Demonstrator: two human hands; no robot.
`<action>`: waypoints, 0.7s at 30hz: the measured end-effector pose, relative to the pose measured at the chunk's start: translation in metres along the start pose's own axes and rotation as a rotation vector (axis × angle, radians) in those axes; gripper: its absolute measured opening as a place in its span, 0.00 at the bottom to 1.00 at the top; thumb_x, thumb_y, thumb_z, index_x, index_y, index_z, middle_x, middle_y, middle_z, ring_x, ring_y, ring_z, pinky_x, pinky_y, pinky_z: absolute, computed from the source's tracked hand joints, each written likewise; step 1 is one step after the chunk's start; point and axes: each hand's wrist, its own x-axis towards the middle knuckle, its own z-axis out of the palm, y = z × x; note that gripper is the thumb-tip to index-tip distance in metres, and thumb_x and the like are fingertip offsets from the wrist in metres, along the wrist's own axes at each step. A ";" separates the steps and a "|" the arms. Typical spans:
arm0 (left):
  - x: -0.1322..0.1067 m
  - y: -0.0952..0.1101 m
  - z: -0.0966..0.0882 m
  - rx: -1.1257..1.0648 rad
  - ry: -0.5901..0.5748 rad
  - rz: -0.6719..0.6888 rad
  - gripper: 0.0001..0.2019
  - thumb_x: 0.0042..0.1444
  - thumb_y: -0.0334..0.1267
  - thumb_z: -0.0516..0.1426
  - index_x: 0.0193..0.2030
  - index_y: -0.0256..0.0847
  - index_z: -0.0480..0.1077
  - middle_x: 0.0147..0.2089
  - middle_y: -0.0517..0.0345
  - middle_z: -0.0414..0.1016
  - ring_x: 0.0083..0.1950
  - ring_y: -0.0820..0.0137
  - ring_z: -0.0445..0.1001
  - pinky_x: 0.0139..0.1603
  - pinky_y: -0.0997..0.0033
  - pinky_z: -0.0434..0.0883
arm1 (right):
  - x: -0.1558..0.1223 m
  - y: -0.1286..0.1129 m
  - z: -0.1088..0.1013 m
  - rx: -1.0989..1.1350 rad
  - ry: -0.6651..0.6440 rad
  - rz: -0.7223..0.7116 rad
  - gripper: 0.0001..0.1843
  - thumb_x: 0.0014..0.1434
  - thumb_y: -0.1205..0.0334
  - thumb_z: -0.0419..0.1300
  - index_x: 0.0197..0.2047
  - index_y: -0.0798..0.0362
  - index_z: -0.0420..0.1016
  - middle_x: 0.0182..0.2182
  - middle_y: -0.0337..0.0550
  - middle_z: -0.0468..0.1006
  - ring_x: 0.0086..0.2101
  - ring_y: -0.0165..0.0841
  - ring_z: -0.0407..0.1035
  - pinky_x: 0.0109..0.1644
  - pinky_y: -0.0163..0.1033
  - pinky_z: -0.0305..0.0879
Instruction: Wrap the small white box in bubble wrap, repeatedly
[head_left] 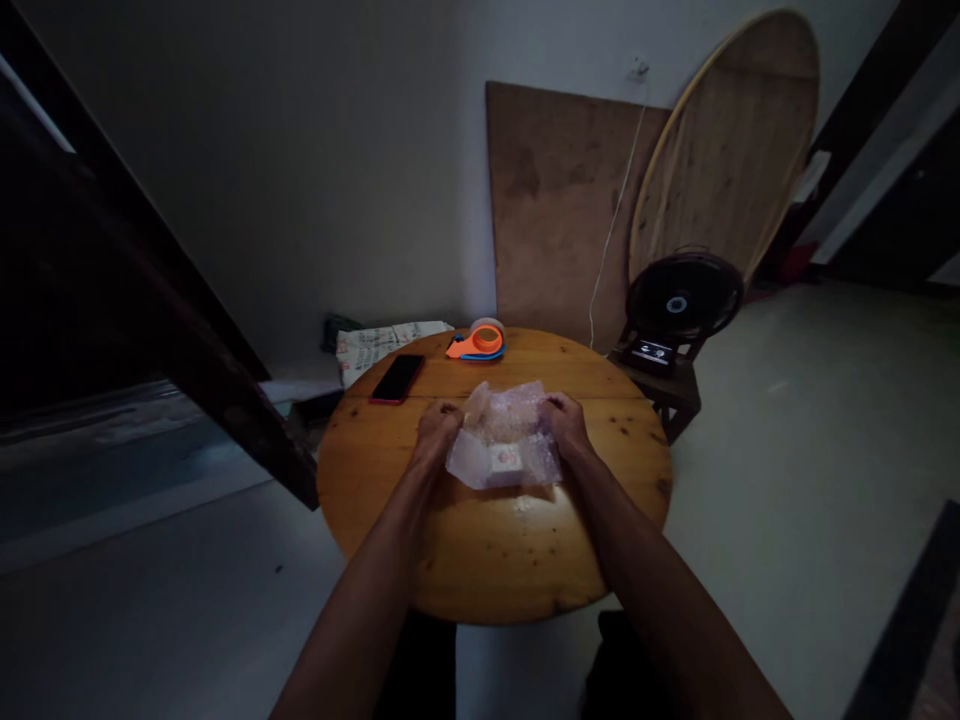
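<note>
A sheet of clear bubble wrap (504, 440) lies crumpled in the middle of a round wooden table (480, 560), with a small white object (504, 459) showing through its near part. My left hand (436, 425) grips the wrap's left edge with fingers curled. At the right edge my right hand (564, 422) is closed on the wrap too. Both forearms reach in from the bottom of the view.
A dark phone with a red rim (396, 379) lies at the table's back left. An orange tape dispenser (478, 342) sits at the far edge. Behind stand a black fan (681, 300), a wooden board (555, 200), a round tabletop (731, 140) against the wall, and a dark beam (150, 290).
</note>
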 end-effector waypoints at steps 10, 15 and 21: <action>0.004 -0.009 0.012 -0.019 -0.004 0.274 0.08 0.51 0.39 0.56 0.31 0.38 0.74 0.29 0.58 0.75 0.31 0.72 0.72 0.33 0.76 0.65 | 0.000 -0.002 -0.001 0.014 -0.015 -0.023 0.16 0.46 0.49 0.58 0.29 0.55 0.74 0.22 0.36 0.70 0.24 0.29 0.62 0.29 0.34 0.59; 0.005 -0.011 0.008 -0.020 0.082 0.225 0.08 0.51 0.38 0.54 0.28 0.39 0.73 0.27 0.60 0.74 0.31 0.72 0.71 0.32 0.76 0.64 | 0.001 0.001 -0.003 -0.030 0.011 -0.043 0.15 0.47 0.51 0.56 0.26 0.55 0.72 0.21 0.35 0.67 0.24 0.28 0.60 0.28 0.33 0.56; 0.007 -0.016 0.003 0.073 0.138 0.127 0.09 0.50 0.39 0.53 0.29 0.41 0.74 0.28 0.59 0.74 0.30 0.70 0.71 0.29 0.74 0.61 | 0.001 0.003 -0.004 -0.121 0.082 -0.082 0.14 0.47 0.52 0.54 0.24 0.54 0.71 0.20 0.36 0.67 0.25 0.30 0.59 0.28 0.33 0.55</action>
